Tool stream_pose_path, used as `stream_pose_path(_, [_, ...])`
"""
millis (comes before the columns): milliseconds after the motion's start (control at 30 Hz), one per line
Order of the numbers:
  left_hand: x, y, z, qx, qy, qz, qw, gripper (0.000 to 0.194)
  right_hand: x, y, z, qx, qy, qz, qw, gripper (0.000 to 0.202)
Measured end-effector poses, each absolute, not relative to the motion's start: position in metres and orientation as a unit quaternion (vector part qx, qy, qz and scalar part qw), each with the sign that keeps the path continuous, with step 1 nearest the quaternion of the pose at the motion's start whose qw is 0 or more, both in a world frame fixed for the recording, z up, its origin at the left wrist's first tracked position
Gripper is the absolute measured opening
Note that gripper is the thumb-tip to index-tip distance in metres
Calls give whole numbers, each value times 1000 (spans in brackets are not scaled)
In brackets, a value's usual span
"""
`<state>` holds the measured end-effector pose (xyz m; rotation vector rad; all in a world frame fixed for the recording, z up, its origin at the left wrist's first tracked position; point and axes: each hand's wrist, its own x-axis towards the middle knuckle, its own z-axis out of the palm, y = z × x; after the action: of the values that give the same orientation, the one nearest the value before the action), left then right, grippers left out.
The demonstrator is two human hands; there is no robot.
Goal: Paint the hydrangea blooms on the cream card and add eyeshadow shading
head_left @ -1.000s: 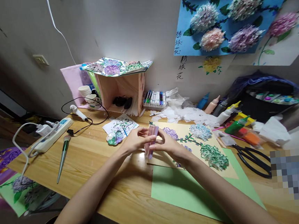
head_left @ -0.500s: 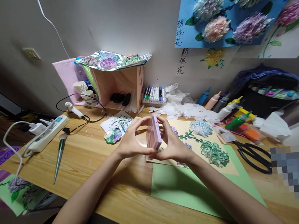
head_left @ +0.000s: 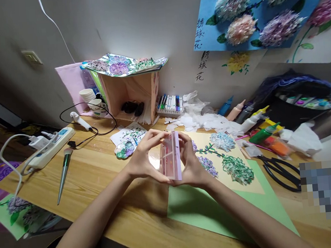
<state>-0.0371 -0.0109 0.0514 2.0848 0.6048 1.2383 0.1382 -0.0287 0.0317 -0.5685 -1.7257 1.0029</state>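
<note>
Between my hands, above the table, a lilac-and-pink makeup palette [head_left: 170, 158] stands on edge, its divided face turned partly to the left. My left hand [head_left: 141, 157] is closed on its left side, fingers at the top edge and thumb at the bottom. My right hand [head_left: 194, 164] grips it from the right, its fingers partly hidden behind it. Below and to the right lies a cream sheet with raised paper flowers, among them a green flower [head_left: 238, 169] and a light blue flower [head_left: 222, 141]. A green sheet [head_left: 207, 209] lies under it.
A makeup brush [head_left: 63, 179] and a power strip [head_left: 53, 147] with cables lie on the left. Behind stand a pink box [head_left: 151, 98] and a marker rack [head_left: 169, 104]. A paint palette [head_left: 125, 150] lies left of my hands; black scissors [head_left: 282, 173] and paint bottles [head_left: 263, 134] are on the right.
The makeup palette has been turned and lowered slightly, so more of its divided face shows. Both hands have moved with it, still holding it. More of the purple flower beside my right hand shows.
</note>
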Motion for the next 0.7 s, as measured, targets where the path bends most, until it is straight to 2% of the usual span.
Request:
stream_pose_path(467, [-37,-12,58,828,175,491,209,113,137,-31,27,-251,-752,275,543,109])
stream_pose_path(700, [-41,-13,63,810,188,475,288,114,143,-26,39,-210,-773,315,510,105])
